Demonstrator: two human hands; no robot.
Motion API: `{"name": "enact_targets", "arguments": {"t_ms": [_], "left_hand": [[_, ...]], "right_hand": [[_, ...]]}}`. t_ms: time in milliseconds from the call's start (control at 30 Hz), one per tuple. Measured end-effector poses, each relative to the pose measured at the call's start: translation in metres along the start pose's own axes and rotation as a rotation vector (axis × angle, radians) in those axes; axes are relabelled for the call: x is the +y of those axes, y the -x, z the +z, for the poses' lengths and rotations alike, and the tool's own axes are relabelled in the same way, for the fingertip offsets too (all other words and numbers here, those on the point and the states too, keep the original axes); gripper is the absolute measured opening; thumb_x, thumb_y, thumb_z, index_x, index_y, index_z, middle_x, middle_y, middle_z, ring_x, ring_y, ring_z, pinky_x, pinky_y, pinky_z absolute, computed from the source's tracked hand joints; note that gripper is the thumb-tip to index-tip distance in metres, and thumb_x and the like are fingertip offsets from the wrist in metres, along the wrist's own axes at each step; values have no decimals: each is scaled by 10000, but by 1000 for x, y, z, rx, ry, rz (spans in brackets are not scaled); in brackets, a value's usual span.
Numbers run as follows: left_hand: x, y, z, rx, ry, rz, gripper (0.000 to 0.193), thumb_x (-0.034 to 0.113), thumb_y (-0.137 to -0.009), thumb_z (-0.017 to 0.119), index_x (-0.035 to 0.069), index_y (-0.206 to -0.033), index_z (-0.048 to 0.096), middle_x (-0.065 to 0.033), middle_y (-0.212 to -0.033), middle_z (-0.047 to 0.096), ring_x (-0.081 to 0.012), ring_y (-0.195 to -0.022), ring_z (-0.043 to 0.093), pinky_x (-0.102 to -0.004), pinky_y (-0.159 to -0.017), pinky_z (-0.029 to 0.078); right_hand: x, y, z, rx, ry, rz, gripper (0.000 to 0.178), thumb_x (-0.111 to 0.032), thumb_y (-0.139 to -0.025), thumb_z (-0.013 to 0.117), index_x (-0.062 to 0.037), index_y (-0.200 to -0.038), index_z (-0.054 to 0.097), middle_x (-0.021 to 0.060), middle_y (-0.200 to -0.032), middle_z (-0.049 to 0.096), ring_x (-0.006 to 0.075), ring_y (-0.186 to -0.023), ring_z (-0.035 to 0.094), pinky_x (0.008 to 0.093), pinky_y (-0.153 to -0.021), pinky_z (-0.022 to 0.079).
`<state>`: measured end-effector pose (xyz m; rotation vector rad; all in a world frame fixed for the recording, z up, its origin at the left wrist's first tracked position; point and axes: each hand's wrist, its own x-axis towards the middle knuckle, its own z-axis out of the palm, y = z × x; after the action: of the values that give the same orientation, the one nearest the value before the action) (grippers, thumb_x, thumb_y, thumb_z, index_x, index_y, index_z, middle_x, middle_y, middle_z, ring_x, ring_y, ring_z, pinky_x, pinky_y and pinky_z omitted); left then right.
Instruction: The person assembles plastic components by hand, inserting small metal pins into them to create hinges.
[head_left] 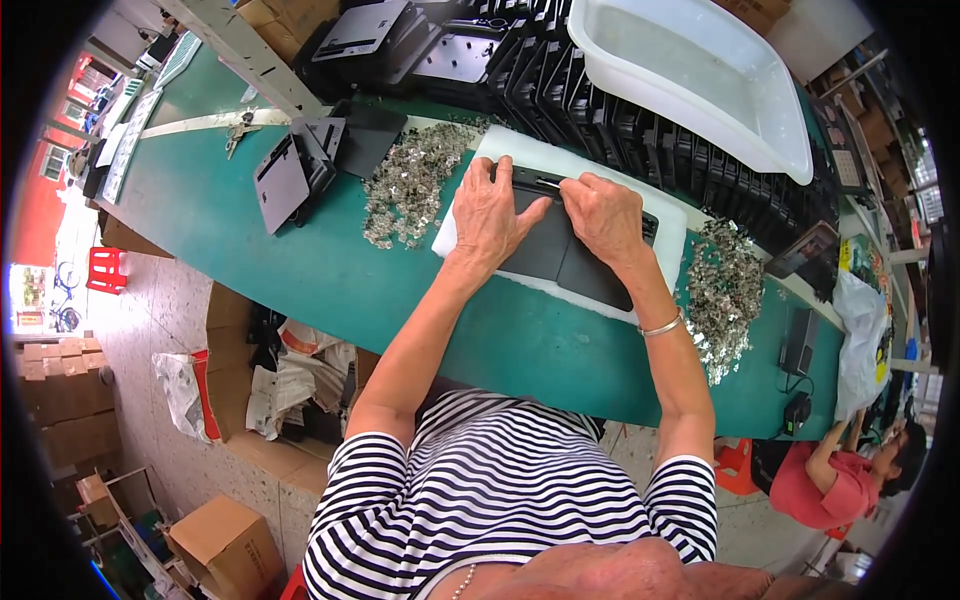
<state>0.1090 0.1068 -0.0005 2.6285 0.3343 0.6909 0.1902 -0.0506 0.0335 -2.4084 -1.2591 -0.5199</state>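
A flat dark grey plastic panel [535, 250] lies on a white foam sheet [665, 212] in front of me. My left hand [487, 215] rests on its left part, fingers bent over the far edge and thumb stretched across the face. Close to it, my right hand [607, 215] is closed in a pinch at the far edge. A small shiny metal piece [547, 183] shows at its fingertips; the fingers partly hide it. Heaps of small metal clips lie on both sides of the foam, a left heap [408, 190] and a right heap [722, 295].
Behind the foam stands a long row of black plastic parts [610, 110], with a white tub [700, 75] on top. Grey-black parts [285, 180] and keys [240, 132] lie left on the green table [250, 240]. A person in red [825, 485] is at the right.
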Motion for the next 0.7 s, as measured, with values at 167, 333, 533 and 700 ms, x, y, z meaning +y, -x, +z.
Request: {"name": "enact_targets", "arguments": {"t_ms": [167,333,533,700], "left_hand": [[1,-1,0,4,17,8,726,434,-742,762,-48,-1231,526,-183,-1187,515,-349,-1062,548,-431,-821,493],[-2,1,4,22,8,20,736,417,-717,777,-53,-1225,528,-176,-1216,503,-338,-1084,537,-426,-846,479],[-3,1,7,49,-4,37,743,408,-693,791,-54,-1213,529,-162,-1196,500,-323,-1065,534,-419,-830,474],[-2,0,6,48,8,34,722,402,-699,785,-34,-1219,540,-158,-1191,502,-320,-1063,534,-425,-830,470]], "right_hand": [[2,0,1,5,-38,27,141,-147,-824,642,-75,-704,624,75,-666,588,263,-628,632,356,-532,496],[3,0,0,6,-103,57,128,-161,-834,644,-76,-740,661,72,-680,612,270,-631,632,360,-538,498],[5,1,2,-24,-129,76,106,-167,-842,651,-85,-790,692,66,-698,630,274,-637,631,368,-549,492],[4,0,3,-19,-128,71,134,-165,-839,643,-70,-749,673,75,-696,633,276,-640,637,369,-562,503]]}}
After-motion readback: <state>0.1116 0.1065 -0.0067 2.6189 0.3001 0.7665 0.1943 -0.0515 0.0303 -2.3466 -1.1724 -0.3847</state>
